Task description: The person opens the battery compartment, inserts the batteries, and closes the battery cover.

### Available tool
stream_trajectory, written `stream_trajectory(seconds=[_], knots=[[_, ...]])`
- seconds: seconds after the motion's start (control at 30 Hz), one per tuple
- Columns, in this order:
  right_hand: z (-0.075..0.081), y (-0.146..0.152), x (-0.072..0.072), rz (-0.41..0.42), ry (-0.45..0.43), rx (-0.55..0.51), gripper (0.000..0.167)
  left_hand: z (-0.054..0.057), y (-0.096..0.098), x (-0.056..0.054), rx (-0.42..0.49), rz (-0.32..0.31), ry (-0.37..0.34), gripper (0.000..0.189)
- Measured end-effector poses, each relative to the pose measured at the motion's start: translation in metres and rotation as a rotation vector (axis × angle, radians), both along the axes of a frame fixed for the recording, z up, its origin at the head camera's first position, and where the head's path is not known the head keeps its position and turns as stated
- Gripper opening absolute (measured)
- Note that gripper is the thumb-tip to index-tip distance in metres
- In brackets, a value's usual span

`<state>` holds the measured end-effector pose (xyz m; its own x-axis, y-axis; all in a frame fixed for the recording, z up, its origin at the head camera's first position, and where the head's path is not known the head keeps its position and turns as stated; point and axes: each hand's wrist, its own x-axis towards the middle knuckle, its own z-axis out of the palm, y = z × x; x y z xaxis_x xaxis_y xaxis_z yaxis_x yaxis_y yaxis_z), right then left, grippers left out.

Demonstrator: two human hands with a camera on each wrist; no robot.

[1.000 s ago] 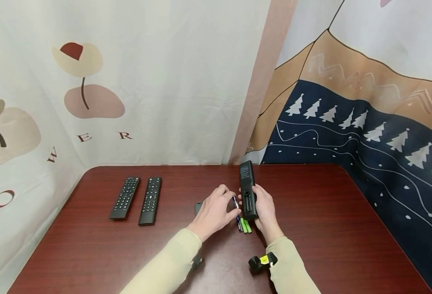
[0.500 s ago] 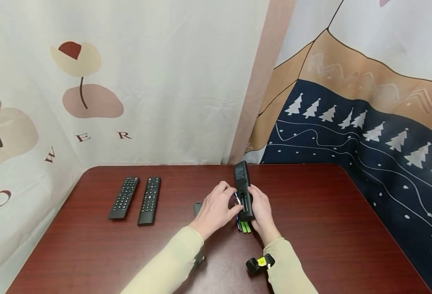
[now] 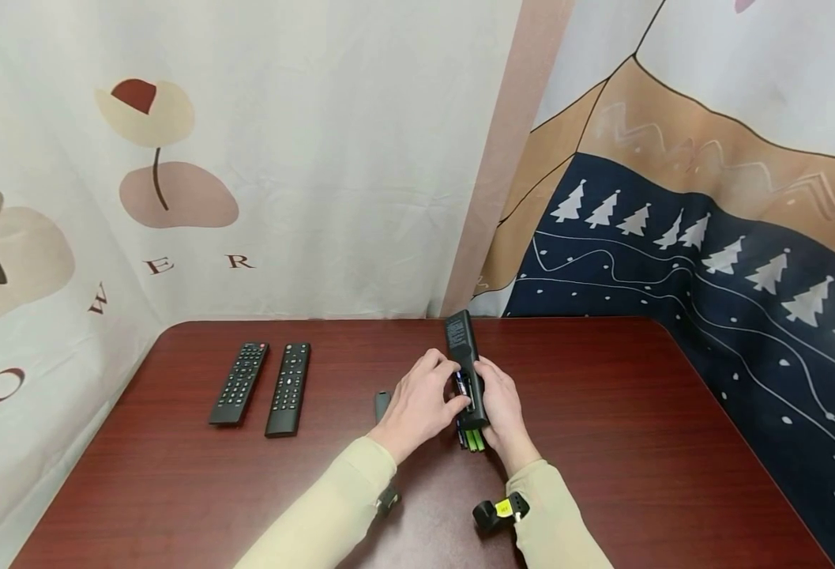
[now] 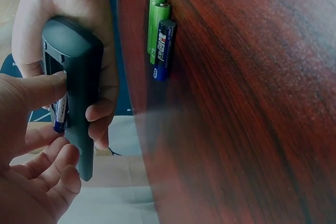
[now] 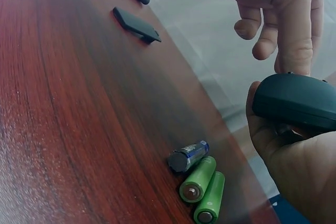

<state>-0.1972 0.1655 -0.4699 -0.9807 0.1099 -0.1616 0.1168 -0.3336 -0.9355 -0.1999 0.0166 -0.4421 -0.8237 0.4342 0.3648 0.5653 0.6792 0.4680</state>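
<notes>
My right hand (image 3: 500,403) grips a black remote control (image 3: 465,348), its back turned up and the battery compartment uncovered. Between thumb and fingers my left hand (image 3: 420,401) pinches a blue and white battery (image 4: 61,109), which lies at the opening of that compartment in the left wrist view. On the table below the remote lie two green batteries (image 5: 198,179) and one dark blue battery (image 4: 164,50) side by side. The loose battery cover (image 5: 135,24) rests on the table, partly hidden behind my left hand in the head view.
Two more black remotes, a left one (image 3: 241,383) and a right one (image 3: 290,390), lie buttons up on the left of the reddish-brown table (image 3: 602,411). Printed curtains (image 3: 332,158) hang behind the table's back edge.
My right hand has brought the remote to the left, over to the battery in my left hand. That battery has gone from beside the remote to its compartment opening.
</notes>
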Motion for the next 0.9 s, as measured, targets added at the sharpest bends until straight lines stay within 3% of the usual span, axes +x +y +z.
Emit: stream_trajectory(seconds=[0.43,0.9], knots=[[0.0007,0.0010,0.0003,-0.028,-0.002,0.041,0.042,-0.0002,0.0000,0.0011,0.013,-0.018,0.010,0.037],[0.0028,0.0031,0.0003,-0.047,-0.004,0.012,0.042,0.0000,0.0011,0.0024,0.030,-0.054,0.016,0.033]])
